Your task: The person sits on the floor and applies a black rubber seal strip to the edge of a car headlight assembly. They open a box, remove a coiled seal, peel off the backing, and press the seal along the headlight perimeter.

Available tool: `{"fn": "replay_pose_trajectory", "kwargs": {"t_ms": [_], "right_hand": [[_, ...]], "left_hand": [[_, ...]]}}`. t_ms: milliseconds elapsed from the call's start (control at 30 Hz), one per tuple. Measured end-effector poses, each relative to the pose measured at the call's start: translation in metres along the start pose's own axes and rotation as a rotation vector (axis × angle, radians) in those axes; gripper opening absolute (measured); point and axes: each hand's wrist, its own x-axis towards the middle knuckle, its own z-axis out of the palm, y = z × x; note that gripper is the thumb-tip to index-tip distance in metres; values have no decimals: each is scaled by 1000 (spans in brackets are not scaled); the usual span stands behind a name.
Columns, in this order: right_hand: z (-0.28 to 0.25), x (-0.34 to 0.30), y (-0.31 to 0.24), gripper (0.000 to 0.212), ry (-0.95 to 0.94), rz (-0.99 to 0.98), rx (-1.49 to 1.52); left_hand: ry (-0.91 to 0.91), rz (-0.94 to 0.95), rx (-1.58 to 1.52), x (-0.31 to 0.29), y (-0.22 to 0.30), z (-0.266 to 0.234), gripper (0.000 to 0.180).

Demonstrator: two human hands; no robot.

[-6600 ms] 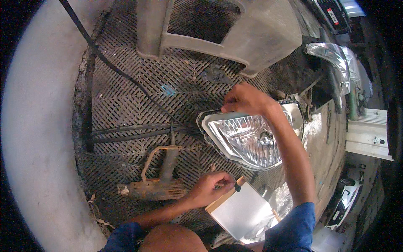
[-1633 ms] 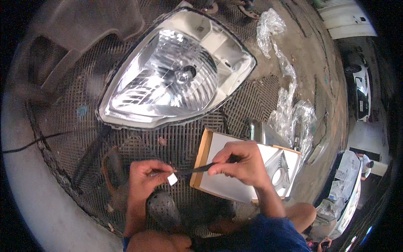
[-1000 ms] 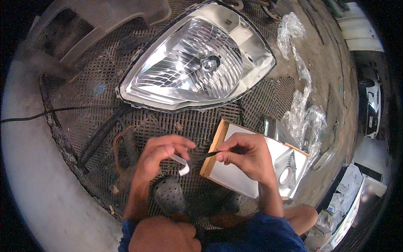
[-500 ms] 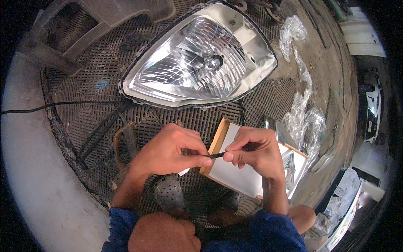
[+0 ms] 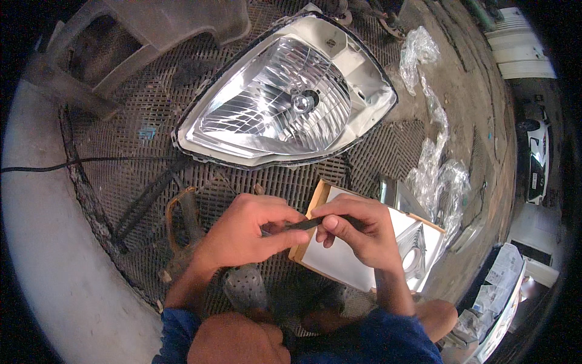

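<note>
A thin black strip (image 5: 309, 224) stretches between my two hands; its exact kind is hard to make out. My left hand (image 5: 245, 227) pinches its left end between thumb and forefinger. At the other end, my right hand (image 5: 367, 233) closes on it with thumb and fingers, and part of the strip shows inside the grip. Both hands are above the floor mat, nearer to me than a large headlight assembly (image 5: 276, 103) with a clear reflector face and pale housing. Below my right hand lies an open cardboard box (image 5: 336, 255) with a white inside and a printed picture.
A grey plastic stool (image 5: 127, 36) stands at the far left. Crumpled clear plastic wrap (image 5: 421, 51) trails down the right side. A black cable (image 5: 91, 160) crosses from the left, near a tool with an orange handle (image 5: 173, 212). Slotted matting (image 5: 157, 109) covers the floor.
More of the black strip shows now, reaching into my right hand. My right fingers have shifted along it, and both hands have dropped slightly in the picture.
</note>
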Motion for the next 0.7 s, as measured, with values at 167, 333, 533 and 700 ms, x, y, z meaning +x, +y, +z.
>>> {"fn": "replay_pose_trajectory", "kwargs": {"t_ms": [167,333,533,700], "right_hand": [[0,-2,-2,21,53,-60,21],[-4,-2,-18,25,61,-196,-332],[-1,-4,-28,23,143,-346,-460],[-11,-9,-33,22,126,-383,-530]], "left_hand": [[192,134,262,-1,11,6,23],[219,295,377,-4,11,3,23],[253,319,438,-5,23,3,22],[247,299,401,-8,26,-2,21]]}}
